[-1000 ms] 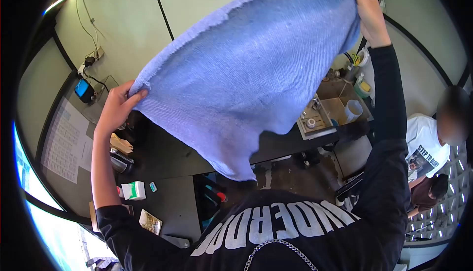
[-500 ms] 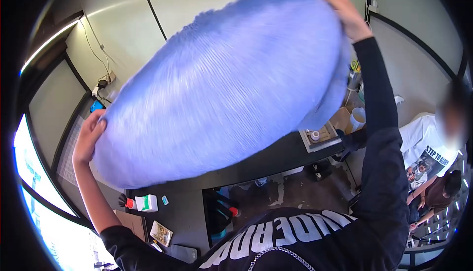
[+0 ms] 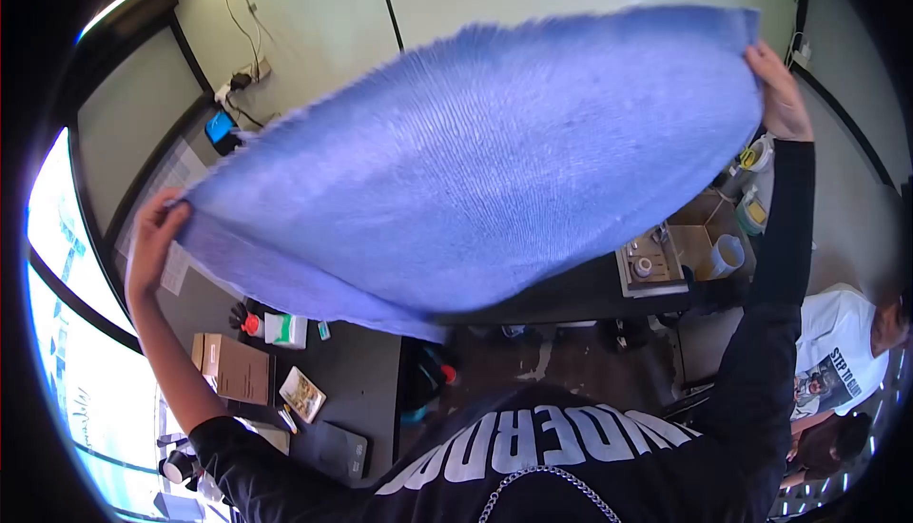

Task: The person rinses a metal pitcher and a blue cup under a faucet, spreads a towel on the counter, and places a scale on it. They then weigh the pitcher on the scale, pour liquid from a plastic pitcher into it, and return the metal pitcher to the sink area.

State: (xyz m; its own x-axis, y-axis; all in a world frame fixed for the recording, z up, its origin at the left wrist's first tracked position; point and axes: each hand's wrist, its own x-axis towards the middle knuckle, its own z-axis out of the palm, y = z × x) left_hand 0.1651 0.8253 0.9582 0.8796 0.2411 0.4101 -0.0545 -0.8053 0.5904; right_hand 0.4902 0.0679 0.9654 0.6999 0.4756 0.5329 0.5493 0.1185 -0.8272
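Note:
A large blue-violet towel [image 3: 495,162] with a ribbed, fuzzy surface is stretched out in the air before me. My left hand [image 3: 155,236] pinches its corner at the left, fingers closed on the cloth. At the upper right, my right hand [image 3: 782,95] grips the opposite corner, arm raised. Between the hands the towel sags into a wide curve, and its lower left part folds over. Much of the black table behind it is hidden by the cloth.
On the table at left are a cardboard box [image 3: 231,368], a white-and-green pack [image 3: 285,330], a booklet [image 3: 302,395] and a dark flat device [image 3: 333,449]. A tray [image 3: 654,266] and a clear jug [image 3: 725,257] stand at right. People are at the far right [image 3: 832,357].
The towel has swung down at the right and spread flatter, with its lower left part now folded. My right hand moved lower and outward; my left shifted slightly left. The view has turned a little.

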